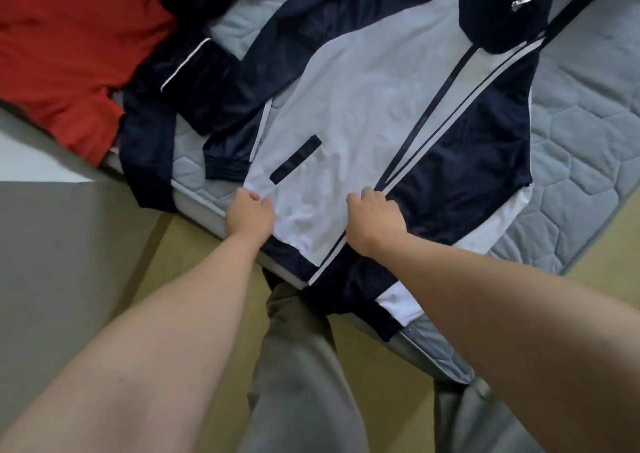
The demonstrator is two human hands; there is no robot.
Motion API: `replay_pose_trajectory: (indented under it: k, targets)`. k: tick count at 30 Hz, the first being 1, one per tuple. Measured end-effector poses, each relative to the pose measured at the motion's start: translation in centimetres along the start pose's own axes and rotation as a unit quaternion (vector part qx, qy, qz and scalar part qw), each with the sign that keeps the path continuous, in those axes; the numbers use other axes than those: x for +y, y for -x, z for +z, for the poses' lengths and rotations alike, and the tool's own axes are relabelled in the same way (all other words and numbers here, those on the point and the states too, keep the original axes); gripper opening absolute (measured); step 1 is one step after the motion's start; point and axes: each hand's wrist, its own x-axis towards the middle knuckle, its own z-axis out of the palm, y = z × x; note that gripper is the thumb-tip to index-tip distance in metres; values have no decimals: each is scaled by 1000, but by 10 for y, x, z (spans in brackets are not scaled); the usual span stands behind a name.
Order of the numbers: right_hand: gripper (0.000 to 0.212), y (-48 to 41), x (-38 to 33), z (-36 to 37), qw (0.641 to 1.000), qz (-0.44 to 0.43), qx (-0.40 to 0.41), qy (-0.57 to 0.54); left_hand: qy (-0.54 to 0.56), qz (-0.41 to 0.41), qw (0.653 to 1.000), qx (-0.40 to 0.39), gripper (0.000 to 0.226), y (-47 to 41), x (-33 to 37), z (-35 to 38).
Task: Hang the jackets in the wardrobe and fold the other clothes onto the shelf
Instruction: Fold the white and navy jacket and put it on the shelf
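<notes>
Both hands grip a navy and white jacket [363,99] near its hem: the left hand [250,215] bunches the white panel, the right hand [375,222] holds the zipper edge. The jacket lies flat on a grey quilted mattress [581,147], beside a red garment [69,47].

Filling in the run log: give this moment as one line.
jacket: spread on mattress | left hand: grips white panel near hem | right hand: grips at zip | nearby: red garment
</notes>
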Motion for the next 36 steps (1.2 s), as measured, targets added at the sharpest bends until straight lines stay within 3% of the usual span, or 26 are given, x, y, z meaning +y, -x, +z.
replay_pose_trajectory:
  k: [3,5,13,18,21,23,25,27,29,31,33,36]
  targets:
    - [21,-26,-37,-17,999,-22,0,-26,10,-34,990,137,25,-39,0,-44]
    - [20,-44,-59,-25,998,-21,-3,-59,-24,-22,986,164,27,-64,-7,-69]
    - [31,-123,-133,-60,986,-34,49,-157,-86,86,991,49,23,-134,-24,-101]
    - [24,-168,-155,-73,979,13,69,-193,-67,76,995,-18,55,-138,-14,-72]
    - [32,-183,-155,-76,963,50,50,-261,-18,57,998,-7,31,-137,1,-70]
    - [42,-183,-153,-83,937,74,31,-339,111,14,993,43,13,-130,17,-80]
    - [43,-178,-150,-95,880,110,10,-461,231,11,966,113,9,-117,39,-98]
    - [47,-172,-142,-115,804,148,-13,-575,249,105,947,170,13,-90,61,-111]
    - [58,-162,-125,-134,735,167,-27,-657,211,259,926,178,16,-53,73,-113]
    - [66,-151,-102,-146,702,183,-11,-688,142,393,900,122,16,-13,72,-101]
    - [67,-138,-75,-149,697,221,15,-683,67,475,878,9,16,16,63,-82]
    - [66,-121,-40,-137,725,298,29,-620,-47,456,861,-221,20,34,51,-47]
